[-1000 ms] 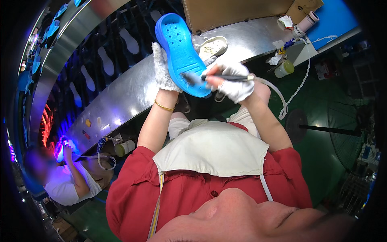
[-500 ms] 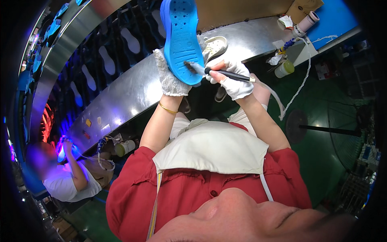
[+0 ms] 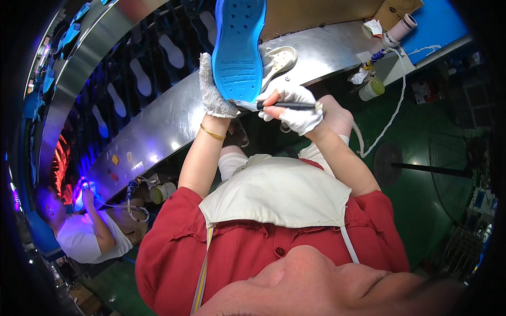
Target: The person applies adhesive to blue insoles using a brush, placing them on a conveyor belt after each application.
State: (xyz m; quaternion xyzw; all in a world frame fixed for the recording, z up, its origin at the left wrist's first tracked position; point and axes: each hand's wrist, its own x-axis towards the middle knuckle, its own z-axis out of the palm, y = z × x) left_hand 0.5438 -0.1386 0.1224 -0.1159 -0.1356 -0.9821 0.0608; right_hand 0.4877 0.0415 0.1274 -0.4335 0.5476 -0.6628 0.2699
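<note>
Head view shows the right hand (image 3: 293, 107), in a white glove, with its fingers pinched together on a thin dark brush (image 3: 284, 105). The brush tip touches the heel end of a blue shoe (image 3: 240, 50), at its near edge. The left hand (image 3: 215, 89), in a rough grey knitted glove, grips the left side of the shoe near the heel, fingers closed along its edge, and holds it upright with the sole turned to the person.

The shoe is in the air, above a long curved metal counter (image 3: 158, 131), in the upper middle of the scene. It looks like moulded foam: light, a little soft and springy, with small holes and fine ribs on the sole. I judge it easy to hold with one hand, but it can bend or turn under the brush, so a grip at the heel sides seems best. The knitted glove probably helps against slipping.

On the counter just behind the shoe lies a white shoe (image 3: 279, 58). Far right stand a small jar with a yellow-green lid (image 3: 372, 88) and a white cord (image 3: 392, 113) hanging down. A gold bracelet (image 3: 212, 134) is on the left wrist. The person wears a red shirt (image 3: 174, 253) and a pale apron (image 3: 279, 192). At the near left another person in a white shirt (image 3: 87, 239) works under purple light.
</note>
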